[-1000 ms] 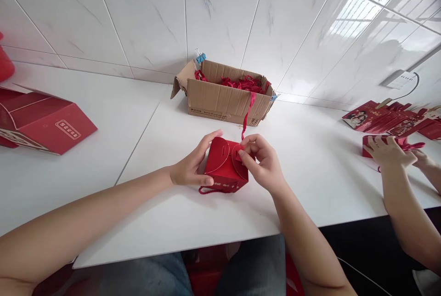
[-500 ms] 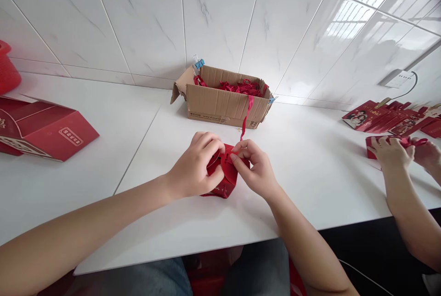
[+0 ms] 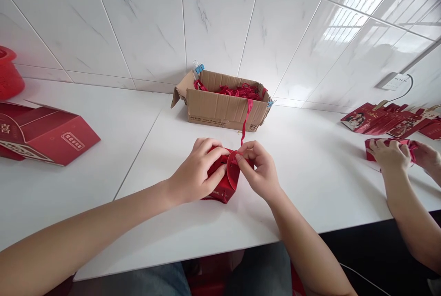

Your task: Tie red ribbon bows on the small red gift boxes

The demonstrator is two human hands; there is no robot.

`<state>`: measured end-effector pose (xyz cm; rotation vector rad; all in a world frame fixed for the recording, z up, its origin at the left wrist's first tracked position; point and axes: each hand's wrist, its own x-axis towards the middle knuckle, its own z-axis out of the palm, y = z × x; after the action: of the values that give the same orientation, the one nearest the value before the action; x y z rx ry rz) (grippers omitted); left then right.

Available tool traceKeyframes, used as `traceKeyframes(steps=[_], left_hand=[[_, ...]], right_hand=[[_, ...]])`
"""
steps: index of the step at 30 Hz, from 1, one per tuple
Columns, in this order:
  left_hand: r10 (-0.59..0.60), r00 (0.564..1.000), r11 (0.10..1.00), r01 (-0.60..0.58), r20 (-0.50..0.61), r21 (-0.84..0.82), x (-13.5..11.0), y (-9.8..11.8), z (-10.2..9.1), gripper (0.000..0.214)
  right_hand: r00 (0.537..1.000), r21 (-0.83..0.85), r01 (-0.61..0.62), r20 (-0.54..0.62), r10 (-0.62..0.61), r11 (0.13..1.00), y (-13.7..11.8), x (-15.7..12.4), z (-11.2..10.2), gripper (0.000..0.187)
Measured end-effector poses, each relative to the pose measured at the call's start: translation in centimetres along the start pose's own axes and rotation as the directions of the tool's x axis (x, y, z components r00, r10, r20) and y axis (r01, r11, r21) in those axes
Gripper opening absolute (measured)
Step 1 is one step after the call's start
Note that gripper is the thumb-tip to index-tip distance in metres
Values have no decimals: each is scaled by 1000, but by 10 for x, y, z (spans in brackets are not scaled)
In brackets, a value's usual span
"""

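Now | left fingers [image 3: 217, 154], right fingers [image 3: 245, 166] — both clamped on red box [image 3: 233, 178] | carton [image 3: 217, 105]: "www." legible

Left grip [image 3: 193, 173], right grip [image 3: 259, 168] on red box [image 3: 232, 180]

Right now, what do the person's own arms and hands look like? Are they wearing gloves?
No gloves! The left hand and right hand are bare, with no rings that I can see. The left arm and right arm show no sleeve, watch or bracelet.
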<state>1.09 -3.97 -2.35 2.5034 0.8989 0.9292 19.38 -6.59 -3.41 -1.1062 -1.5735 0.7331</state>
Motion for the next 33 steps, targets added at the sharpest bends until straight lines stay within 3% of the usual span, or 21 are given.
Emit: traceKeyframes(steps=[8,13,17,21,24,27,30,33], left_hand=[[5,1000,1000,-5,-16,-18,0,0,1,18],[-12,998,998,8,-61,-57,-1,1,3,11],[-85,990,970,58,-108,-236,-1,3,0,12],[-236,962,868,144,-140,-476,3,5,-10,13],[-275,939,833,126,-205,-539,6,7,-19,12],[-207,960,887,103,-188,-450,6,8,-24,10],[-116,992,964,101,-48,-248,4,8,-24,10],[-123,992,985,120,-15,-123,3,7,-22,19]], right_hand=[[997,-29,43,66,-41,999,-2,-1,2,5],[995,-83,99,33,-97,992,0,-1,3,8],[976,-181,200,-49,-212,963,-1,1,1,14],[978,-117,206,51,-201,972,-2,0,1,23],[976,-35,202,89,-199,979,0,-2,2,22],[973,71,197,111,-203,978,2,-4,1,19],[969,97,199,128,-211,975,1,-3,-2,12],[961,88,230,137,-241,969,-1,-1,-5,10]])
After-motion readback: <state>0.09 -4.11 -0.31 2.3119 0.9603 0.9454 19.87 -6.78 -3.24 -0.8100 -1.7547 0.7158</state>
